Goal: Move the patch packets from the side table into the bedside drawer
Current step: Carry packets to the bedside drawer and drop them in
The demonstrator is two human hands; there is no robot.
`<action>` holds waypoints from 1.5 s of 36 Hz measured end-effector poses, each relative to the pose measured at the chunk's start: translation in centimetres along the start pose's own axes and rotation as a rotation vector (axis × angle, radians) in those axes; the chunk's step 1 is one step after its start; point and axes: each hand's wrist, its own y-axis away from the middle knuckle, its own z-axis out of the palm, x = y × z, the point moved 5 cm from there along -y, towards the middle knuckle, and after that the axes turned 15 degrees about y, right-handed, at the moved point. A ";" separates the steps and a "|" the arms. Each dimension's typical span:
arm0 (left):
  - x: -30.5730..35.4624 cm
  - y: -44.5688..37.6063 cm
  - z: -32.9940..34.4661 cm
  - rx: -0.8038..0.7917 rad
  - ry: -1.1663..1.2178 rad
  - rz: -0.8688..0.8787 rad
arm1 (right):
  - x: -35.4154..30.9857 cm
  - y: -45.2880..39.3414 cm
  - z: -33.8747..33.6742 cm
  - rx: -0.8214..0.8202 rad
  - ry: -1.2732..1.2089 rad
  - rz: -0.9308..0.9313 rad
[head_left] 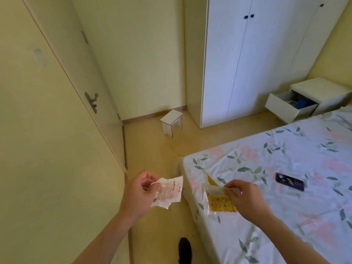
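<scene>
My left hand (140, 191) pinches a clear and white patch packet (168, 190) over the floor beside the bed. My right hand (245, 199) pinches a clear packet with yellow patches (219, 201) over the bed's near corner. At the far right the bedside drawer (289, 106) stands pulled open from its white nightstand (322, 88), with blue items inside. A small white side table (171, 121) stands on the floor by the far wall, its top bare.
A bed with a floral sheet (285, 187) fills the right side, and a dark phone (289, 181) lies on it. A white wardrobe (247, 58) stands behind. The door (80, 82) is at the left. A strip of floor runs between door and bed.
</scene>
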 end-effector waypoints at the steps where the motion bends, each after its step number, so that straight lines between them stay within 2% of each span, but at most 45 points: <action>1: -0.2 -2.1 -0.2 0.003 0.001 -0.002 | -0.7 -2.0 0.3 -0.004 0.001 0.001; 6: -1.1 -11.7 -2.8 0.042 -0.028 -0.032 | -5.5 -12.4 2.0 -0.062 0.021 -0.021; 14: -2.2 -25.4 -8.9 0.187 0.027 -0.027 | -16.4 -28.3 4.1 -0.124 0.072 -0.175; 20: -4.9 -37.0 -11.1 0.185 0.055 -0.046 | -21.6 -39.6 5.7 -0.123 0.076 -0.193; 27: -5.9 -52.6 -11.8 0.074 0.062 -0.021 | -24.2 -50.0 6.3 -0.056 0.047 -0.057; 33: -4.1 -65.7 -7.2 -0.132 0.045 0.015 | -23.0 -56.3 4.4 0.082 -0.034 0.119; 43: -0.7 -81.5 6.2 -0.456 0.023 0.113 | -16.2 -66.9 1.4 0.231 -0.070 0.388; 54: 1.5 -97.5 17.7 -0.511 0.035 0.090 | -11.8 -82.5 -4.7 0.260 -0.050 0.472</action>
